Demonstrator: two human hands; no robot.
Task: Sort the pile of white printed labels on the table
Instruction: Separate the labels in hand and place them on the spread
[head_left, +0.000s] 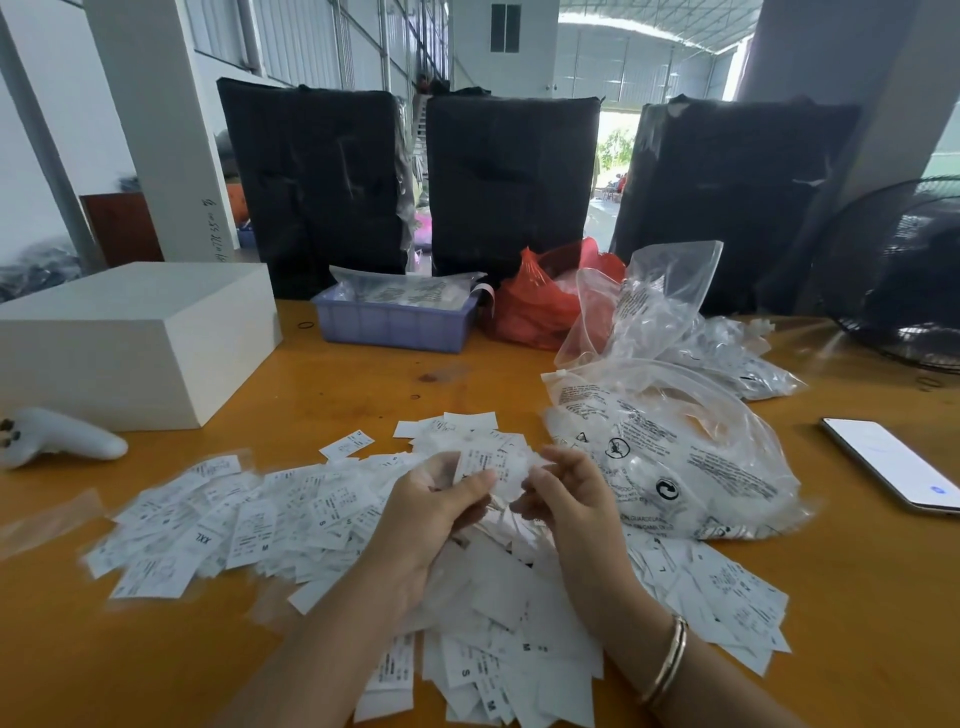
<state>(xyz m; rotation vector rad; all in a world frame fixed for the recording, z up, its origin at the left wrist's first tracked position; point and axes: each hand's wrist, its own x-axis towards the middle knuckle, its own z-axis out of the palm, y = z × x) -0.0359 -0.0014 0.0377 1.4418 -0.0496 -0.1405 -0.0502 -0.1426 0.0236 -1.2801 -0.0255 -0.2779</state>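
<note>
A wide pile of white printed labels (249, 525) covers the wooden table (363, 384) in front of me, with size letters such as S, M and XXL on them. Above the pile's middle, my left hand (431, 512) holds a small bunch of labels (485, 462) with the thumb curled over them. My right hand (563, 493) pinches the right edge of the same bunch. More labels lie under and between my forearms, partly hidden by them.
A white box (130, 338) and a white controller (57, 439) sit on the left. A blue basket (395, 325), a red bag (540, 306) and clear plastic bags (670, 457) lie behind and to the right. A phone (893, 462) and a fan (904, 275) are at far right.
</note>
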